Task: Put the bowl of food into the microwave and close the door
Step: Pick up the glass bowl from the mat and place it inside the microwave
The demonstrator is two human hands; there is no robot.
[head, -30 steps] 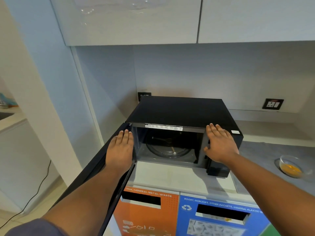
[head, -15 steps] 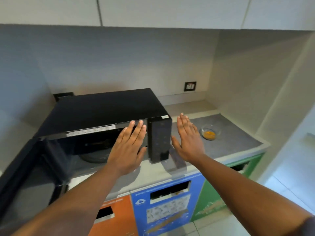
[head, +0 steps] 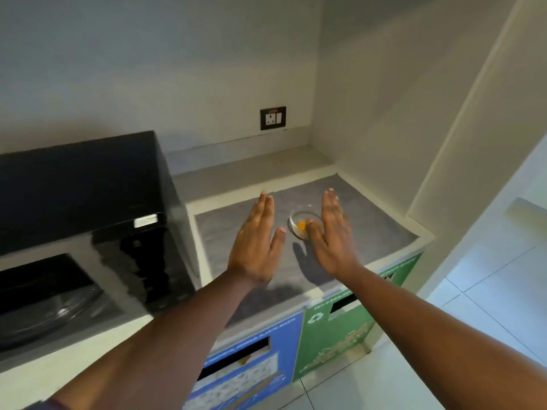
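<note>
A small clear glass bowl [head: 302,221] with orange-yellow food stands on the grey countertop [head: 376,229]. My left hand [head: 257,247] hovers flat and open just left of the bowl. My right hand [head: 333,235] is open too, fingers straight, its thumb close to the bowl's right rim; contact cannot be told. The black microwave [head: 83,187] sits at the left with its cavity and glass turntable [head: 47,309] exposed. Its door is out of view.
A wall socket [head: 273,118] sits on the back wall above a raised ledge. A side wall bounds the counter on the right. Below the counter are blue [head: 251,359] and green [head: 334,338] recycling bin fronts with slots.
The view has swung right, away from the microwave. Both hands have left the microwave front and moved to either side of the bowl.
</note>
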